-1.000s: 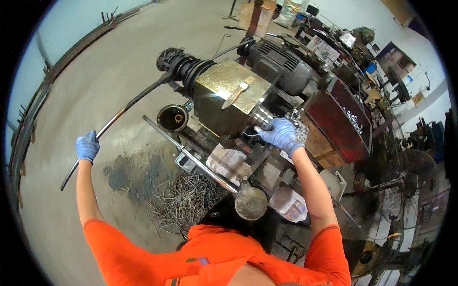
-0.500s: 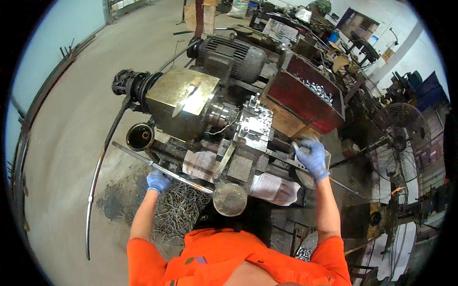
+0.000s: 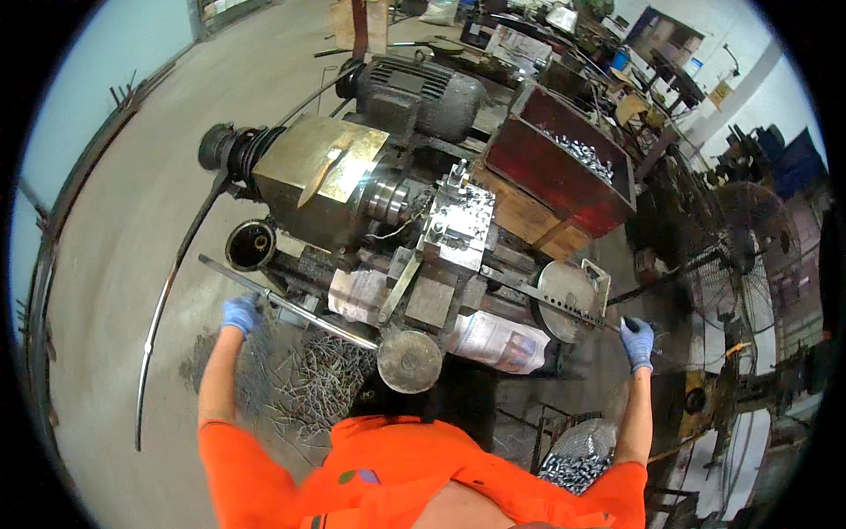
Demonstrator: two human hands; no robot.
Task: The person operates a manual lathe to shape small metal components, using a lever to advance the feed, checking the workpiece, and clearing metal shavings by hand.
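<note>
My right hand, in a blue glove, is closed round the dark end of a flat lever with a row of holes, at the right of a small lathe. My left hand, gloved too, is closed just below a long metal rod; whatever it grips is hidden. The rod runs down to a round metal disc at the machine's front. Behind the levers sits the metal-chip-covered tool slide, facing the chuck. A brassy cover tops the headstock, with a thin wooden-looking piece lying on it.
A red bin of small metal parts stands behind the slide. An electric motor is at the back. Metal shavings heap on the floor. At the lower right is a basket of shiny parts, and a fan stands farther right.
My right hand has moved right and down from beside the round plate and now holds the lever end. My left hand has shifted left and slightly up. The view has shifted slightly.
</note>
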